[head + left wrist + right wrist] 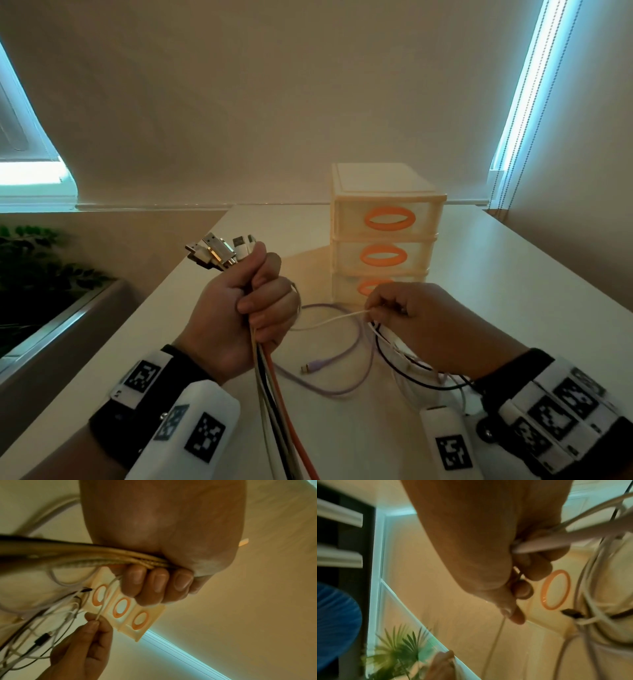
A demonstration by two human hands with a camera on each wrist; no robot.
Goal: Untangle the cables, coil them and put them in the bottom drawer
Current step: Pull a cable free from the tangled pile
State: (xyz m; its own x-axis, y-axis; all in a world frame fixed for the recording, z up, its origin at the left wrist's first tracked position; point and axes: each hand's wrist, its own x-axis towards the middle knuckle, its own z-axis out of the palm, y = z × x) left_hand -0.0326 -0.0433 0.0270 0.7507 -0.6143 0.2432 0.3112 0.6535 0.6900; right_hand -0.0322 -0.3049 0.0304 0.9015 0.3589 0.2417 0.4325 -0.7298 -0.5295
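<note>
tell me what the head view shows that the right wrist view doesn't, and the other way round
Only the head view shows the left hand gripping a cable bundle with its plugs sticking up, a purple cable lying on the table, and all three drawers stacked and closed.

Only the right wrist view shows a blue object at its left edge and a thick white lead running through the right hand's fist.

Both show that hand pinching a thin white cable, an orange drawer handle, and a plant.

bottom drawer (346,291) half hidden, cables (281,411) cut off
</note>
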